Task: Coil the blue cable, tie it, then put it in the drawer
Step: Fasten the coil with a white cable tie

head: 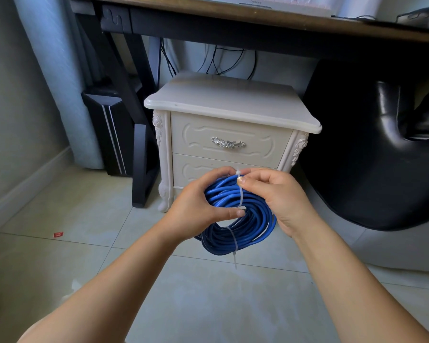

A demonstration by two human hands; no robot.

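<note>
Two white zip ties are showing on the blue cable (221,194), which is hanging coiled in mid-air between both hands, above the floor tiles (84,219). Near tie (233,240) is sitting cinched at the coil's near edge, tail dangling. Left hand (196,209) is gripping the coil, thumb pressing by the far tie (240,194), fingers curling behind. Right hand (278,196) is pinching that tie at the coil's far edge.

Judging: the second tie is being closed; whether it is locking yet, cannot tell. Doing it well means the left hand bunching the strands so no loop is escaping, and the right hand pulling the tail straight, snug, not crushing.

Beyond, a white nightstand (230,100) is standing under the tabletop (159,8), with its top drawer (198,137) sitting closed and needing opening afterwards.
</note>
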